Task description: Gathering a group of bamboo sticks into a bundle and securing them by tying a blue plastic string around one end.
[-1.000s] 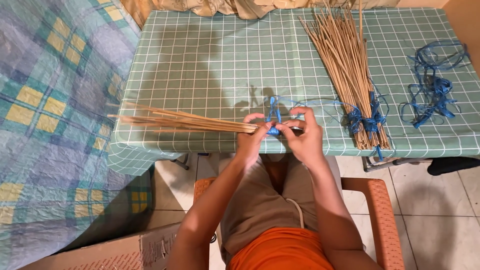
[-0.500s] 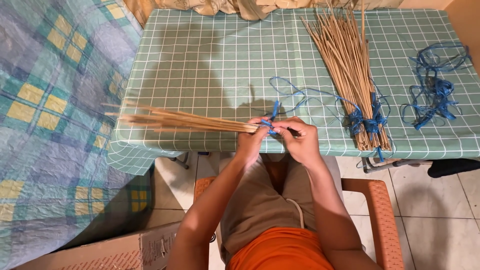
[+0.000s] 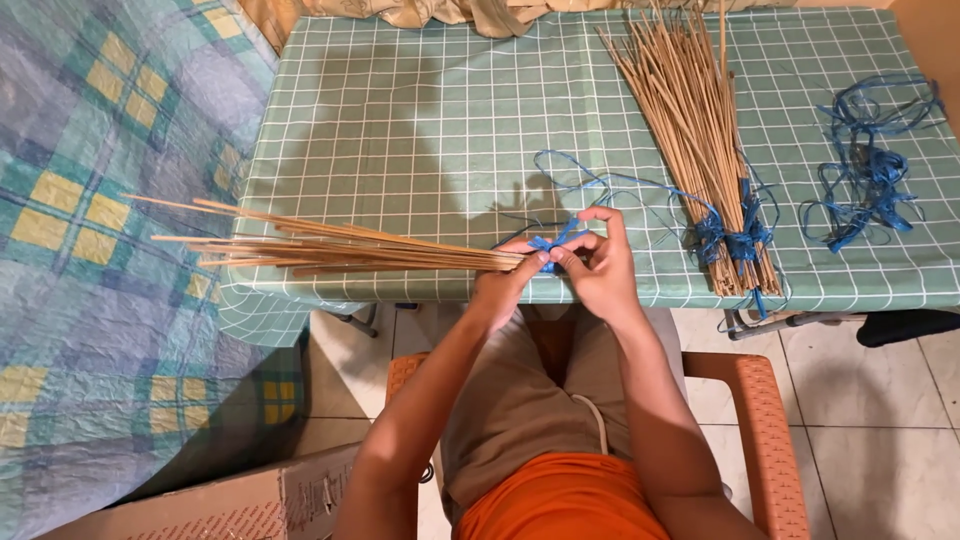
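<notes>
Item: stick bundle [image 3: 340, 247], clenched in my left hand [image 3: 497, 283] for steadiness; my right hand [image 3: 597, 262] pinches blue string [image 3: 548, 246] knotted around its end.

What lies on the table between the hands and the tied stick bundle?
Head view: only loose blue string on the checked tablecloth between the hands and the tied stick bundle.

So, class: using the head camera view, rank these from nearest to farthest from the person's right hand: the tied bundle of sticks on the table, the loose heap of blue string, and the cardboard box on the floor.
Measured from the right hand:
1. Tied bundle of sticks, just to its right on the table.
2. Loose heap of blue string, farther right near the table's edge.
3. Cardboard box, down on the floor to the lower left.
</notes>
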